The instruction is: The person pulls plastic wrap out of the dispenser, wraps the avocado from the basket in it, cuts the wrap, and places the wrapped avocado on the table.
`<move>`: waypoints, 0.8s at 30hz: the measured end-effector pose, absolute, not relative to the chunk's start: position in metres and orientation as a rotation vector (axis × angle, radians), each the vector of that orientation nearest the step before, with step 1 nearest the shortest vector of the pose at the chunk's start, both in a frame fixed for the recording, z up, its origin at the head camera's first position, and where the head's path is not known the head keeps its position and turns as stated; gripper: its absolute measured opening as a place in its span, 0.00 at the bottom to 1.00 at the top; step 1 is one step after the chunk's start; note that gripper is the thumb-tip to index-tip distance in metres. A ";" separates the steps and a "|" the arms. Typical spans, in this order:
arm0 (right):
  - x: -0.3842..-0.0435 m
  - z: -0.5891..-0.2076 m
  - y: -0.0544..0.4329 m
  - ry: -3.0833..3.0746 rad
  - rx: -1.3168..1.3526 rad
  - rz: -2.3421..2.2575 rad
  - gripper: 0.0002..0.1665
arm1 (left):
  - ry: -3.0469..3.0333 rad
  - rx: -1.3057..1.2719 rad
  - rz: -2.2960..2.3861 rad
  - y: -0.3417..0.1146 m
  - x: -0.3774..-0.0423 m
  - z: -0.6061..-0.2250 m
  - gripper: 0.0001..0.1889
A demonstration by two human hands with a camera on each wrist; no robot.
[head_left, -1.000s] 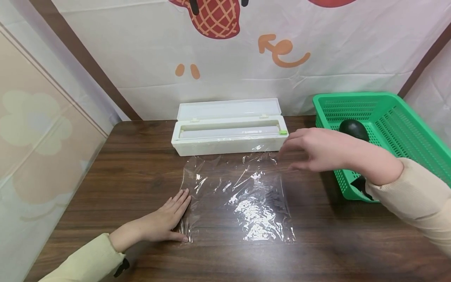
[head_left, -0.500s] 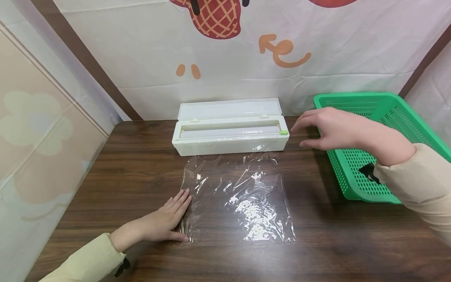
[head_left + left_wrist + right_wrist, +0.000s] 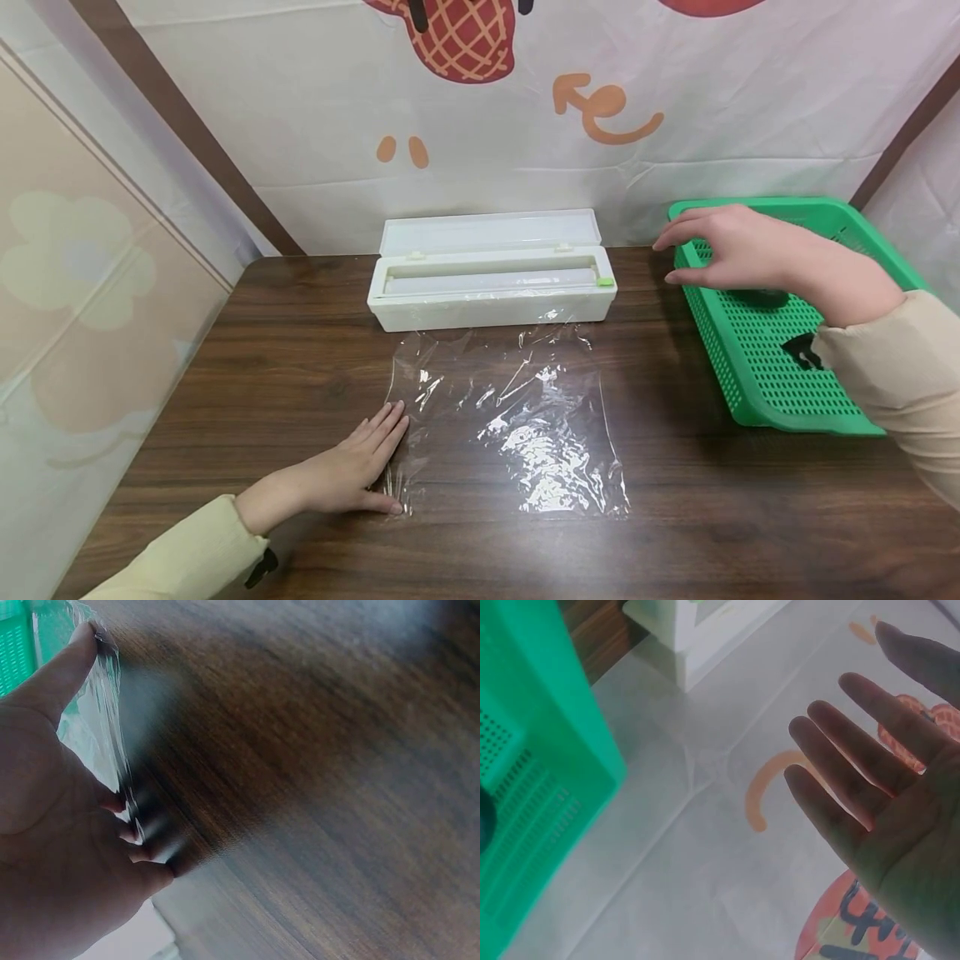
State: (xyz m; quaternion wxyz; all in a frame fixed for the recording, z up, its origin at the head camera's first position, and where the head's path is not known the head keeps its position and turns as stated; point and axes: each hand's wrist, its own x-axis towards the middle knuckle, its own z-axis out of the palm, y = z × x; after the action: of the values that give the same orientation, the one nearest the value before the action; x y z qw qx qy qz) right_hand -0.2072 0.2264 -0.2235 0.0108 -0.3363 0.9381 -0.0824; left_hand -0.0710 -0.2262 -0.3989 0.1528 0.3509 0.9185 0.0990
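A sheet of clear plastic wrap (image 3: 510,417) lies on the brown table, drawn out from a white wrap dispenser box (image 3: 491,310) whose lid stands raised. My left hand (image 3: 352,467) rests on the left edge of the wrap, fingers extended; the left wrist view shows the film's edge at the thumb and fingertips. My right hand (image 3: 738,254) is over the near-left part of a green basket (image 3: 750,408), its fingers loosely bent and nothing held. In the right wrist view the right hand (image 3: 900,802) has its fingers spread apart. A dark rounded object (image 3: 763,297) in the basket is mostly hidden beneath the right hand.
A green tab (image 3: 604,282) sits at the right end of the dispenser. A printed white cloth (image 3: 480,167) hangs behind the table (image 3: 292,367). Beside the right sleeve, a black piece (image 3: 801,351) shows against the basket.
My right hand has moved right and away from the wrap, past the dispenser's right end, to over the basket. The left hand and the wrap have stayed put.
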 end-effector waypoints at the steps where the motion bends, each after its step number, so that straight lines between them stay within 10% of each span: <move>1: -0.208 -0.223 0.228 2.929 -1.025 -0.255 0.20 | 2.635 1.007 0.285 -0.226 -0.071 -0.399 0.54; 24: -0.235 -0.232 0.268 2.995 -0.794 -0.218 0.26 | 2.629 1.000 0.312 -0.226 -0.070 -0.397 0.53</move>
State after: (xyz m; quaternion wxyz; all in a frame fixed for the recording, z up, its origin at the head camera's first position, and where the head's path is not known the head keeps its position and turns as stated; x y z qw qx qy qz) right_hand -0.2351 0.2679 -0.2322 0.0176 -0.2557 0.9640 -0.0702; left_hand -0.0700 -0.2262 -0.3970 0.1550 0.3490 0.9178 0.1091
